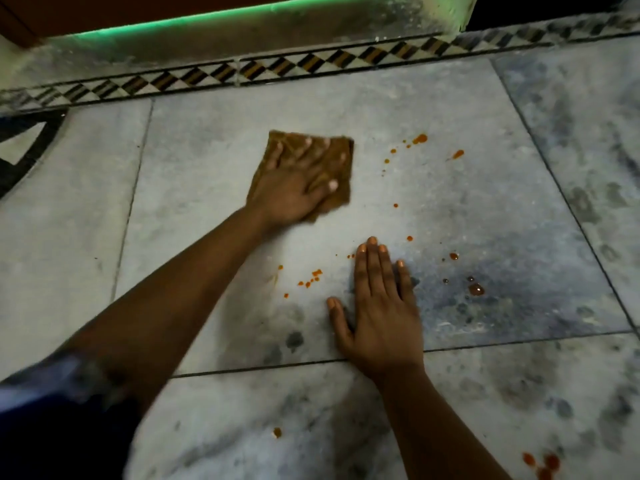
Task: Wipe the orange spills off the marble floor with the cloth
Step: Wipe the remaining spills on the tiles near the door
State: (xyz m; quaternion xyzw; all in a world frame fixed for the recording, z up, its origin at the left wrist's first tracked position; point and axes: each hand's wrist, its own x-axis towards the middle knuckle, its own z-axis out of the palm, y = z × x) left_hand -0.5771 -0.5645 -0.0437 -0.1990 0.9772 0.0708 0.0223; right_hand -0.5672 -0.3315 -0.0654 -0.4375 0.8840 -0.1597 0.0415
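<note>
Pressing the cloth (332, 168) flat at upper centre, the left hand (294, 188) has fingers spread; nearest orange spills (414, 142) lie just right. The right hand (381, 306) rests open on the marble floor (485, 209), lower centre.

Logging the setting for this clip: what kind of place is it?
Probably indoors in a home or hall, at floor level. The marble floor has large grey-veined slabs, an inlaid patterned border runs along a raised step, and a green light strip glows above. The exact room cannot be told.
</note>
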